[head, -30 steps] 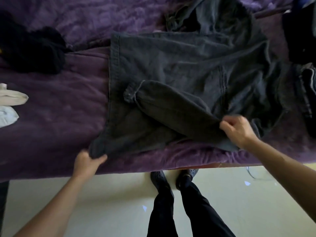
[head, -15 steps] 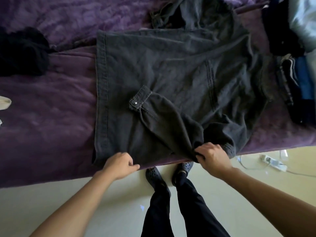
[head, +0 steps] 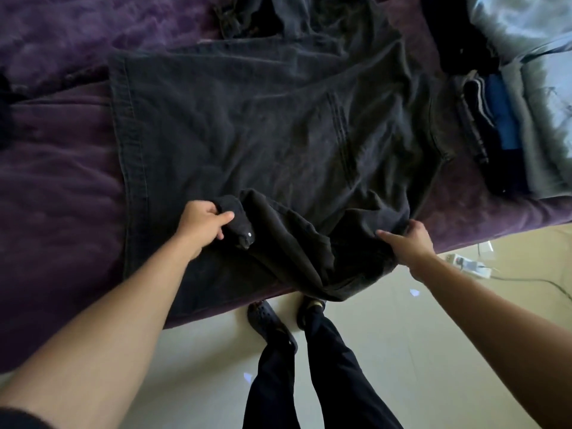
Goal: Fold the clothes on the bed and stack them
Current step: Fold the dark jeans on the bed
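A dark grey denim jacket (head: pixel 253 125) lies spread flat across the purple bed (head: pixel 52 187), its hem to the left. One sleeve lies bunched along the bed's near edge. My left hand (head: pixel 202 219) grips the sleeve's buttoned cuff (head: pixel 240 226). My right hand (head: pixel 408 239) holds the jacket's fabric at the shoulder end of that sleeve, near the bed edge. A stack of folded clothes (head: pixel 501 119) sits at the right side of the bed.
More dark clothing (head: pixel 247 17) is bunched at the far side of the bed, and a black garment (head: pixel 4 113) shows at the left edge. A white power strip (head: pixel 470 264) with a cable lies on the pale floor at right. My feet stand by the bed edge.
My left hand let go of the jacket's lower corner and took the sleeve cuff. My right hand shifted right along the near edge. The sleeve now lies lower, near the bed edge.
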Demonstrator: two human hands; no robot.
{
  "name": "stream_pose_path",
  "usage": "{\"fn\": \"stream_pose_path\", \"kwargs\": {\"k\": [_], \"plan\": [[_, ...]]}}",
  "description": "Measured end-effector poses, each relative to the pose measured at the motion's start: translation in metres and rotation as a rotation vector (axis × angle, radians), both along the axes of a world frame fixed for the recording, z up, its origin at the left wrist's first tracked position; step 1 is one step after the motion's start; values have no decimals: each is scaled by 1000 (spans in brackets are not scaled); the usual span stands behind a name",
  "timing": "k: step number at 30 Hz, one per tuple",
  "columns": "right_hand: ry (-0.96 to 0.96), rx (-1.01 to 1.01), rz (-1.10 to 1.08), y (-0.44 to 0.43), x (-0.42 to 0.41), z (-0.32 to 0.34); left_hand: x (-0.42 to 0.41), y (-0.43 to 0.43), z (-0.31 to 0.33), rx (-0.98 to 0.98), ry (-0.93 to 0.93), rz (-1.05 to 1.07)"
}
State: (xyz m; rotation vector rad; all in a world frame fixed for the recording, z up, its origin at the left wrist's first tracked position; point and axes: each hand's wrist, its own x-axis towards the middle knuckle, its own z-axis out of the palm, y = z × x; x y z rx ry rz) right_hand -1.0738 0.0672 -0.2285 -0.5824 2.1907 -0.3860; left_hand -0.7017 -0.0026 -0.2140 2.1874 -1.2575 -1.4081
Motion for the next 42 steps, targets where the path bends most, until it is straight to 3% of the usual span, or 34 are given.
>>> {"fn": "stream_pose_path", "kwargs": {"k": [3, 5, 8, 10, 11, 13, 15, 17, 19, 20, 22, 26, 31, 36, 42], "plan": [[111, -175, -63, -10, -2, 5, 32, 26, 10, -67, -20, 270], [162, -252, -127, -13, -12, 15, 77, 51, 17, -44, -172, 484], [205, -175, -38, -8, -17, 15, 120, 87, 23, 256, -350, 489], [268, -75, 133, -3, -6, 15, 124, 99, 16, 342, -482, 319], [309, -66, 206, -1, 0, 17, 119, 100, 14, 260, -602, 222], [443, -182, 369, 3, 6, 23, 99, 101, 14, -166, -749, -14], [568, -424, 635, 9, 12, 28, 74, 109, 11, -545, -653, -350], [528, -501, 1018, 23, 19, 25, 54, 127, -3, -507, -572, -707], [522, -255, 1403, 39, 23, 10, 48, 146, -22, -258, -638, -938], [552, -116, 1483, 42, 21, 2, 49, 150, -29, -144, -666, -978], [586, -62, 1408, 37, 13, -6, 55, 150, -37, -87, -666, -964], [446, -53, 1017, -9, 7, 31, 65, 136, -33, -120, -625, -920], [224, -188, 933, -88, 8, 97, 86, 116, -23, -179, -606, -862], [49, 1, 944, -135, 10, 109, 94, 78, 7, -86, -712, -800], [-103, 172, 792, -162, -12, 92, 93, -12, 43, 73, -392, -676]]}}
